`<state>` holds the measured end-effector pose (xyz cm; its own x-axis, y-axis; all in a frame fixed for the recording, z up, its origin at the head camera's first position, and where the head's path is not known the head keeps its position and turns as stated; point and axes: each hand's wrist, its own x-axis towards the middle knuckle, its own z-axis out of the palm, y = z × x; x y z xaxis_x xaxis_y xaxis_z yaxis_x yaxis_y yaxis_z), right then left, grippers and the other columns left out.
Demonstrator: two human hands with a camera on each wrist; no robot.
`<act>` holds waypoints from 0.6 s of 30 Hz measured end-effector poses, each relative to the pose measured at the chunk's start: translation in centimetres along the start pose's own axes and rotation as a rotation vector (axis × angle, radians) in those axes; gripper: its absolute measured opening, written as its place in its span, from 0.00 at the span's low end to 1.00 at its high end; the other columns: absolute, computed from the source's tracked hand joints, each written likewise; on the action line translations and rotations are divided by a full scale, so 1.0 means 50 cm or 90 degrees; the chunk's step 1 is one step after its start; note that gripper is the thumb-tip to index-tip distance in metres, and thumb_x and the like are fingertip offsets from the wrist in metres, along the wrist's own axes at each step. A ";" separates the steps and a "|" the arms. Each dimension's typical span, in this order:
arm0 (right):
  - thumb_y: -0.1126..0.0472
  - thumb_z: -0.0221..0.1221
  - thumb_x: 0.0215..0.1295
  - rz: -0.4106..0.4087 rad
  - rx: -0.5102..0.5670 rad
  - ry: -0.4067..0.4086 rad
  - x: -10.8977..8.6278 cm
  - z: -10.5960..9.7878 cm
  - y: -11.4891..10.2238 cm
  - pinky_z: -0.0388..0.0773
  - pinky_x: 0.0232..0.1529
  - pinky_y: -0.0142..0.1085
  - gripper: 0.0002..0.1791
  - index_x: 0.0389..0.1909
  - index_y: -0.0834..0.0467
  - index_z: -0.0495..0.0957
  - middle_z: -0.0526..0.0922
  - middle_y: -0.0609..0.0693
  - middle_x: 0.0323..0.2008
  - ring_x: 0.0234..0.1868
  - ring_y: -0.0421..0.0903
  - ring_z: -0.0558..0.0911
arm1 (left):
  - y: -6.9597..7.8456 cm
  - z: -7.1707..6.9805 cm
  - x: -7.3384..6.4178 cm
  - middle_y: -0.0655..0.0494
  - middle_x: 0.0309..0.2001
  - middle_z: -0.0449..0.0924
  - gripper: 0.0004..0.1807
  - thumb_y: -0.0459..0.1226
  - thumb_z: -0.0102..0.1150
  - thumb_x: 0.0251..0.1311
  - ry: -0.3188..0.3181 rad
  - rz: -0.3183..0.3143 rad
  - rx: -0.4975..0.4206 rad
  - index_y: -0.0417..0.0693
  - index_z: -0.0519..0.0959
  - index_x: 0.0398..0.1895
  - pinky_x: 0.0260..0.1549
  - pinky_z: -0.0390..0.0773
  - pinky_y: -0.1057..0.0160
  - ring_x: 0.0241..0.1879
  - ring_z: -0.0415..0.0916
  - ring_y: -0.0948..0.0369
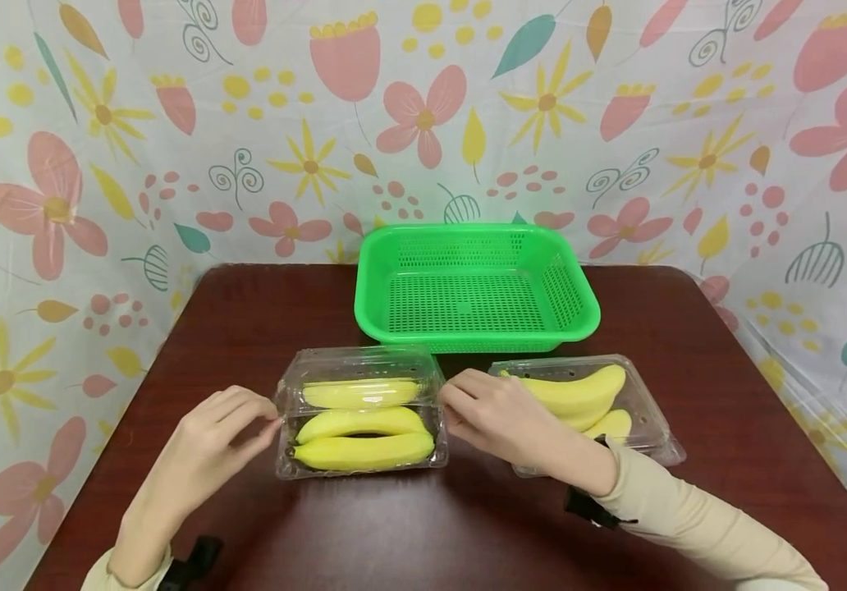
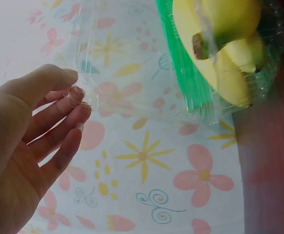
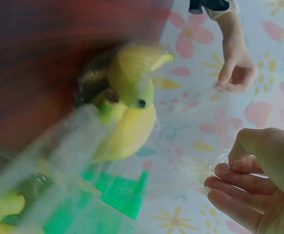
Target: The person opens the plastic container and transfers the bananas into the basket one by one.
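A clear plastic clamshell box (image 1: 290,470) stands near the middle of the table, its lid raised. Inside lie yellow bananas (image 1: 364,451), one partly seen through the lid. My left hand (image 1: 209,447) pinches the lid's left corner between thumb and fingers. At the opposite corner, my right hand (image 1: 501,419) pinches the lid in the same way. In the left wrist view, thumb and fingertips meet at the thin plastic corner (image 2: 91,97). The right wrist view shows the right hand (image 3: 259,178) at the other corner, with the bananas (image 3: 132,97) beyond.
A second clear box (image 1: 652,410) with bananas (image 1: 579,394) sits to the right, partly under my right forearm. Behind both boxes stands a green plastic basket (image 1: 478,337) with a perforated floor. The dark red table (image 1: 246,328) meets a flowered cloth (image 1: 194,189) at the back.
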<state>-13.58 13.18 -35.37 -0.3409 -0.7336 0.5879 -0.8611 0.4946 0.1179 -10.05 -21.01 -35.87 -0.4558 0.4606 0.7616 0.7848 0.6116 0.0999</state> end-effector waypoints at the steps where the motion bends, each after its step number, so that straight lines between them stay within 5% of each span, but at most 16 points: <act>1: 0.66 0.56 0.48 0.005 0.006 0.003 0.003 -0.004 0.001 0.72 0.17 0.24 0.06 0.28 0.53 0.75 0.78 0.42 0.27 0.31 0.37 0.79 | -0.001 -0.003 0.003 0.63 0.27 0.77 0.15 0.44 0.47 0.65 -0.001 -0.002 -0.008 0.49 0.79 0.25 0.31 0.69 0.73 0.29 0.73 0.66; 10: 0.64 0.56 0.55 0.029 0.018 0.026 0.019 -0.024 0.012 0.75 0.20 0.27 0.06 0.34 0.55 0.78 0.81 0.44 0.31 0.32 0.39 0.81 | -0.014 -0.016 0.015 0.60 0.29 0.80 0.16 0.46 0.49 0.64 0.015 -0.017 -0.069 0.46 0.81 0.28 0.39 0.70 0.78 0.33 0.74 0.66; 18: 0.62 0.57 0.60 0.065 0.025 0.044 0.033 -0.033 0.026 0.77 0.22 0.31 0.05 0.36 0.55 0.79 0.82 0.46 0.32 0.35 0.41 0.83 | -0.028 -0.017 0.032 0.58 0.29 0.81 0.18 0.47 0.49 0.64 0.027 -0.030 -0.056 0.45 0.82 0.29 0.40 0.70 0.80 0.32 0.75 0.65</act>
<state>-14.63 13.38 -32.94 -0.4019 -0.6463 0.6487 -0.8377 0.5456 0.0246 -11.53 -21.69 -34.27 -0.4768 0.4041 0.7806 0.7972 0.5729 0.1904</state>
